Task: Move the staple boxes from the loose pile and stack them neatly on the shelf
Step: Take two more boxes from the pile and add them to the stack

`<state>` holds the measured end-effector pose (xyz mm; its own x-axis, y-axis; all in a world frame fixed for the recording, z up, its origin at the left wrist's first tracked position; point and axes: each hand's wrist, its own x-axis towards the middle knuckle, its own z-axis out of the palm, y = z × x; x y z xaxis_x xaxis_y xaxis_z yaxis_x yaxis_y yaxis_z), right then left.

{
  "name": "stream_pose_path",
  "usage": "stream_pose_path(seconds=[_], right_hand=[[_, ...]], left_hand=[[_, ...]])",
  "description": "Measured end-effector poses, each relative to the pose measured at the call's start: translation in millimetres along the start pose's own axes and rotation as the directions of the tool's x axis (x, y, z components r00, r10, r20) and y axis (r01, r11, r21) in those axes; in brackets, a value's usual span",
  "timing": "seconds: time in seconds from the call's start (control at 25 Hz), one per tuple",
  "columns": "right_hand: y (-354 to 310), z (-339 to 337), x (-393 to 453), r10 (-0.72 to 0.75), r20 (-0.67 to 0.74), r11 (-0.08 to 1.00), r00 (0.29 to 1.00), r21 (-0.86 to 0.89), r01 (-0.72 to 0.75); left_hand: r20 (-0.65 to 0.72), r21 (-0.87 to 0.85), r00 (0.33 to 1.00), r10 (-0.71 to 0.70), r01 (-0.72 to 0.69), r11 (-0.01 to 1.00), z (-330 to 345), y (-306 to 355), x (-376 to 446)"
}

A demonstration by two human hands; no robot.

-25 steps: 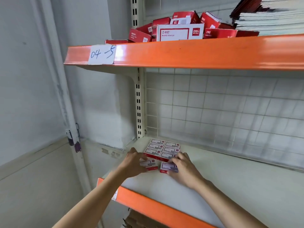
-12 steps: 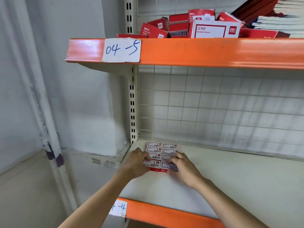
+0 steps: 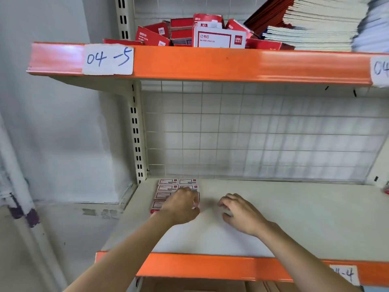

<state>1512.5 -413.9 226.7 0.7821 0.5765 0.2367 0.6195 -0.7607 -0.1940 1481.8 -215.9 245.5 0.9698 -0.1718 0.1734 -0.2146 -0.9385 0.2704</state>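
Boxes (image 3: pixel 168 187) squared in rows: left hand (image 3: pixel 181 207) resting curled on them, grip unclear; right hand (image 3: pixel 242 213) loose, empty. Nudge edges flush.

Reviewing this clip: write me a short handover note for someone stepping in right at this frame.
Left hand: rests on the near end of the staple box grid, fingers curled over it; whether it grips a box cannot be told.
Right hand: holds nothing, fingers loosely curled above the lower shelf, apart from the grid.
Done: small boxes lie flat in two neat columns at the shelf's back left corner.
Left: the loose pile of red staple boxes on the upper shelf, beside stacked notebooks.
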Motion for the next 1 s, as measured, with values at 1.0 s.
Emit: stream_pose_path(seconds=[1.0], right_hand=[[245,-128,-318,0.446,-0.101,0.889,0.889,-0.058,-0.453]], left_hand=[[0.021,-0.199,0.950,0.310,-0.300,0.933,133,383,38]])
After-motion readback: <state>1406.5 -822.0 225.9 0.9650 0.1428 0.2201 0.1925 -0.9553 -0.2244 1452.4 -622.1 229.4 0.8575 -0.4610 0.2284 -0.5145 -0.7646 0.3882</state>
